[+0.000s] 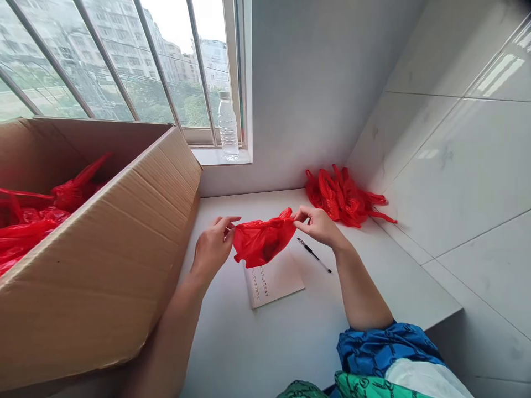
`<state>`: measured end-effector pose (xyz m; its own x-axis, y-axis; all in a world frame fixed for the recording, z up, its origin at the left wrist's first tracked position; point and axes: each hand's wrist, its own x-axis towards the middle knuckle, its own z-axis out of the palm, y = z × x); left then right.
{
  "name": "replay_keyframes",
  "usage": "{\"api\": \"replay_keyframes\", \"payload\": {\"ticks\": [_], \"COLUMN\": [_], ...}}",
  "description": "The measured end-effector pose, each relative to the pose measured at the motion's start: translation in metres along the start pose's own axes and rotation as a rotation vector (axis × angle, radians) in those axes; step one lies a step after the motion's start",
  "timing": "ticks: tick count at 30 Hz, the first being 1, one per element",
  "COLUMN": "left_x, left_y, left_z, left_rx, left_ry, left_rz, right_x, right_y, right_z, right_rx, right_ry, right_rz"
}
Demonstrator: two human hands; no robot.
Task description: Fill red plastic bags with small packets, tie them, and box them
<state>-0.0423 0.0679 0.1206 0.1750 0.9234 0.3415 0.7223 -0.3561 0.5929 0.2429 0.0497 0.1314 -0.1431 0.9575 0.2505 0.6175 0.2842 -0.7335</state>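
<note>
A red plastic bag (263,240) hangs stretched between my two hands above the white table. My left hand (213,246) pinches its left top edge, and my right hand (317,224) pinches the right top corner. Under the bag lies a notebook (282,287) with handwritten columns, its upper part covered by the red plastic. A black pen (314,255) rests on the table just right of the notebook, below my right hand.
At left stands a large open cardboard box (103,260) with red bags (37,221) inside. A pile of red plastic bags (342,196) lies at the back right against the wall. On the windowsill stands a clear bottle (228,127). The table (406,276) ends at the right front.
</note>
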Motion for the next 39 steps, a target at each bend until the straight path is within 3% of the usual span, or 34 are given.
{"api": "replay_keyframes", "payload": {"ticks": [2, 4, 7, 9, 13, 15, 17, 21, 23, 26, 30, 32, 37, 39], "left_x": [-0.003, -0.007, -0.012, -0.013, -0.01, -0.008, -0.005, 0.001, 0.002, -0.002, -0.012, -0.014, -0.014, -0.015], "left_y": [0.004, 0.009, 0.015, 0.016, 0.011, 0.007, 0.003, -0.006, -0.005, 0.007, 0.028, 0.032, 0.029, 0.032], "left_z": [-0.004, 0.0, 0.016, 0.027, 0.035, 0.03, 0.021, 0.0, -0.005, -0.007, -0.013, -0.019, -0.032, -0.033], "left_rx": [0.059, 0.057, 0.122, 0.236, 0.355, 0.351, 0.313, 0.097, -0.073, -0.279, -0.336, -0.289, -0.341, -0.356], "left_ry": [-0.026, -0.152, -0.341, -0.35, -0.286, -0.26, -0.173, 0.171, 0.245, 0.127, -0.278, -0.4, -0.348, -0.355], "left_rz": [0.018, 0.117, 0.254, 0.247, 0.184, 0.144, 0.09, 0.048, 0.069, 0.139, 0.284, 0.339, 0.38, 0.391], "right_x": [-0.003, -0.005, -0.007, -0.007, -0.003, 0.0, 0.002, 0.001, -0.003, -0.011, -0.017, -0.017, -0.023, -0.028], "right_y": [-0.001, -0.006, -0.016, -0.021, -0.023, -0.02, -0.016, -0.008, -0.009, -0.018, -0.032, -0.033, -0.034, -0.041], "right_z": [-0.004, -0.001, 0.016, 0.033, 0.065, 0.068, 0.056, 0.014, -0.001, -0.007, 0.0, 0.002, 0.002, 0.005], "right_rx": [0.02, 0.06, 0.085, -0.008, -0.392, -0.456, -0.439, -0.423, -0.411, -0.361, -0.252, -0.305, -0.601, -0.623], "right_ry": [-0.1, -0.228, -0.397, -0.41, -0.247, -0.216, -0.158, 0.057, 0.047, -0.066, -0.126, -0.096, 0.009, 0.036], "right_rz": [0.044, 0.046, 0.021, 0.032, 0.04, 0.009, 0.0, 0.117, 0.155, 0.151, 0.094, 0.085, 0.148, 0.09]}}
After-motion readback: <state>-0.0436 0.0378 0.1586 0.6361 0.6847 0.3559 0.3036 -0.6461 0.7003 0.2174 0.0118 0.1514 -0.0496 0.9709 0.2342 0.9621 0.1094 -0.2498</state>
